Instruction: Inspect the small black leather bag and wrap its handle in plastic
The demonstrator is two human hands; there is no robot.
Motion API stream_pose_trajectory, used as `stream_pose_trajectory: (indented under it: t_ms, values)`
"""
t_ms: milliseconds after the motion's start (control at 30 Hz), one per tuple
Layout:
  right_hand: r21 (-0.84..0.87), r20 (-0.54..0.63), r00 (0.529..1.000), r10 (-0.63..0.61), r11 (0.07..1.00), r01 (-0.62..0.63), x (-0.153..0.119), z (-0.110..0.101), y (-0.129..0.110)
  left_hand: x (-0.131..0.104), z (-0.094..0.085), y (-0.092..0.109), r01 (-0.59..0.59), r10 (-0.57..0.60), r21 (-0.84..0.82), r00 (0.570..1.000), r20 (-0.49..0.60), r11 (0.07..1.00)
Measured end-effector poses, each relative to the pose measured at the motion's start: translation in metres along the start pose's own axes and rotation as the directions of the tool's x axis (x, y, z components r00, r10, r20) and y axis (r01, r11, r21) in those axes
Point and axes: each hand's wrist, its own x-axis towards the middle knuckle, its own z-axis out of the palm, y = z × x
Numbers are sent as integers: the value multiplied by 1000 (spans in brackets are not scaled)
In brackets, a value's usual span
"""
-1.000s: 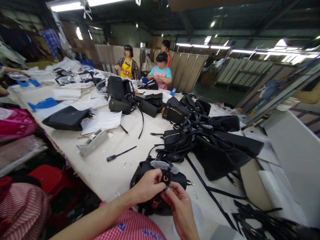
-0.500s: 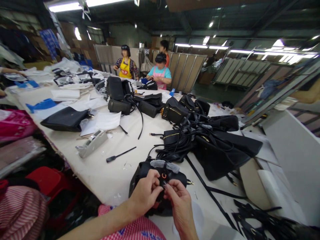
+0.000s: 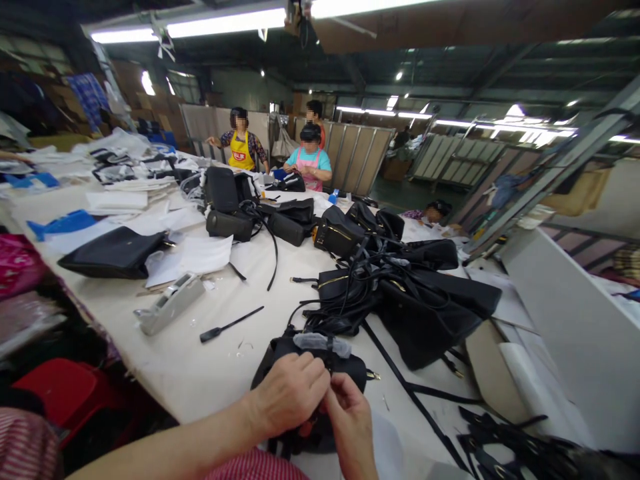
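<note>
A black bag (image 3: 353, 369) lies at the table's near edge, with a plastic-wrapped handle (image 3: 323, 345) across its top. Over its middle, my left hand (image 3: 293, 390) is closed, fingers curled down at the bag's strap and fittings. My right hand (image 3: 350, 417) meets it from the right, thumb and fingertips pinched together. Whatever small part lies between the fingertips is hidden by the hands. A gold clasp (image 3: 373, 376) sticks out at the bag's right side.
A black strap (image 3: 233, 325) and a grey tape dispenser (image 3: 170, 304) lie to the left. Black bags (image 3: 435, 307) with tangled straps are heaped beyond and right. A flat black bag (image 3: 115, 252) rests on papers. Several people are across the table.
My left hand has turned over the strap area, covering the orange ring seen before. My right hand stays pinched beside it. The whole view has shifted slightly.
</note>
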Motion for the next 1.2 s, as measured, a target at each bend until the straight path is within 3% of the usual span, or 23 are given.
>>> stream_pose_trajectory:
  t_ms: [67, 167, 200, 267, 333, 400, 500, 567, 667, 733, 867, 933, 1067, 1200]
  values:
    - [-160, -34, 993, -110, 982, 103, -1, 2, -5, 8, 4, -1, 162, -161, -14, 986, 52, 987]
    - [-310, -23, 963, -269, 918, 249, -1, 3, -17, 20, 7, -9, 467, -449, -184, 883, 135, 865]
    - [-265, -13, 970, -241, 937, 229, -1, 3, -20, 23, 7, -12, 536, -509, -269, 844, 166, 800]
    - [-60, 93, 994, -60, 996, 65, -4, 4, -21, 26, 6, -20, 595, -573, -398, 798, 188, 698]
    - [85, 314, 944, 101, 987, -134, -9, 5, -16, 25, 3, -26, 607, -598, -415, 784, 169, 678]
    - [108, 442, 885, 149, 970, -217, -15, 5, -8, 22, -1, -30, 601, -577, -341, 797, 180, 723]
    - [159, 309, 937, 164, 962, -221, -18, 0, -1, 14, -10, -27, 568, -493, -278, 818, 296, 775]
    - [191, 199, 967, 162, 961, -200, -15, -5, -2, 6, -17, -21, 591, -486, -296, 796, 360, 750]
    - [176, 182, 973, 144, 968, -176, -10, -7, -6, -7, -24, -11, 652, -495, -377, 752, 436, 657]
    - [159, 197, 969, 149, 970, -182, -9, -5, -6, -11, -22, -10, 680, -494, -503, 733, 468, 533]
    - [118, 240, 952, 188, 968, -221, -15, 1, 3, -3, 0, -18, 587, -406, -809, 746, 528, 26]
    - [86, 307, 931, 200, 968, -236, -20, 0, 9, 5, 12, -25, 509, -374, -848, 766, 524, -146]
    - [59, 308, 925, 225, 965, -254, -26, -6, 19, 13, 21, -31, 499, -385, -828, 734, 560, -255]
    - [141, 226, 945, 235, 952, -271, -27, -7, 20, 5, 10, -25, 623, -201, -716, 693, 692, -315]
